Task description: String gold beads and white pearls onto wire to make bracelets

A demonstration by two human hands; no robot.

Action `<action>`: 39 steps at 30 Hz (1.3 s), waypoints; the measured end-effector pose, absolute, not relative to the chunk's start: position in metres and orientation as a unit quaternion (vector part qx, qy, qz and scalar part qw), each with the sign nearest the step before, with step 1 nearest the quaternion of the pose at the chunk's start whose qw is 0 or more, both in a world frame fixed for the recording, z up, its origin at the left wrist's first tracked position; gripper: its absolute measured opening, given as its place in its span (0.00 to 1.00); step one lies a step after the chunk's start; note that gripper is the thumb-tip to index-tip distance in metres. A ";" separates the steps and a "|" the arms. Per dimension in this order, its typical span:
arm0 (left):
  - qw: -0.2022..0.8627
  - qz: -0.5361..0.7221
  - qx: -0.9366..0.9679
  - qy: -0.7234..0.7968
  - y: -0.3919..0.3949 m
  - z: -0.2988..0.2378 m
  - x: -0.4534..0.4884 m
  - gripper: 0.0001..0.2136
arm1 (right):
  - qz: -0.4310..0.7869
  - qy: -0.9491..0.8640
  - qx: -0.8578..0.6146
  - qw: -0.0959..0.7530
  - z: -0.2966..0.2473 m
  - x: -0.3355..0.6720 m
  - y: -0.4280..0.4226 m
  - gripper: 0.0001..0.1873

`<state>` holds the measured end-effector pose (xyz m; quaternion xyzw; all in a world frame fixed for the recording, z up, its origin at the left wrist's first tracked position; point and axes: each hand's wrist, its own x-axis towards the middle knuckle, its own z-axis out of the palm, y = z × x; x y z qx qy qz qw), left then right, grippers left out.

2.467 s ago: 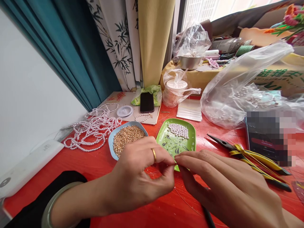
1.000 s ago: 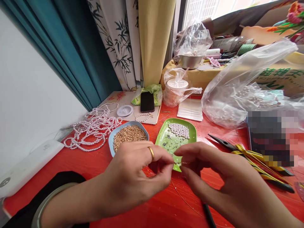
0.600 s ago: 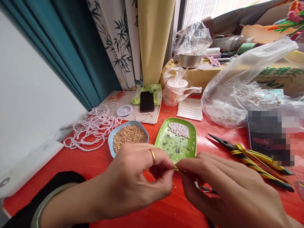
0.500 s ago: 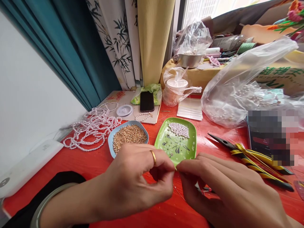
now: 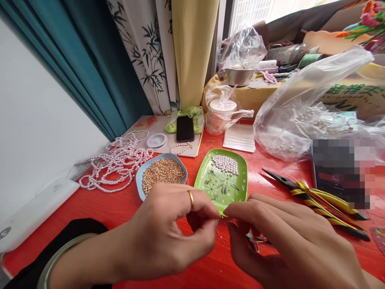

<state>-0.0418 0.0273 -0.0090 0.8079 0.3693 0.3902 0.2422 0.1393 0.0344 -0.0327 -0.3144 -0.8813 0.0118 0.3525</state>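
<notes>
Thumb and forefinger of my left hand (image 5: 177,228), which wears a gold ring (image 5: 191,199), are pinched together just in front of the green tray (image 5: 202,185). A thin thread (image 5: 223,240) runs down below these fingertips. My right hand (image 5: 282,233) is closed in a pinch close beside them, with tiny gold specks showing at its fingertips; most of what it grips is hidden. White pearl beads (image 5: 226,165) lie at the tray's far end. Left of it, a blue dish (image 5: 139,182) holds small gold beads (image 5: 164,173). A metal-jawed tool (image 5: 252,241) shows partly under my right hand.
Strings of pearl beads (image 5: 117,160) are heaped at left, near a white power strip (image 5: 39,212). Behind lie a spool (image 5: 157,140), a phone (image 5: 185,128), a bagged cup (image 5: 222,110) and white cards (image 5: 239,138). Yellow-black pliers (image 5: 315,204) and a plastic bag (image 5: 279,132) are at right.
Both hands keep their pinch. The fingertips have parted slightly, and gold specks now show by my right fingertips. The whole view has shifted a little.
</notes>
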 end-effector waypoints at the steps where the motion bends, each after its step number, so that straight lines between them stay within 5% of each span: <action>1: 0.254 0.391 0.803 0.372 0.027 -0.008 -0.042 0.06 | 0.009 -0.880 -0.310 0.361 -0.033 0.139 0.035 0.08; 29: 0.298 0.370 0.784 0.400 0.027 -0.012 -0.042 0.07 | -0.017 -0.897 -0.269 0.350 -0.030 0.139 0.040 0.13; 39: 0.418 0.300 0.735 0.441 0.029 -0.010 -0.044 0.03 | -0.007 -0.903 -0.257 0.345 -0.034 0.142 0.041 0.12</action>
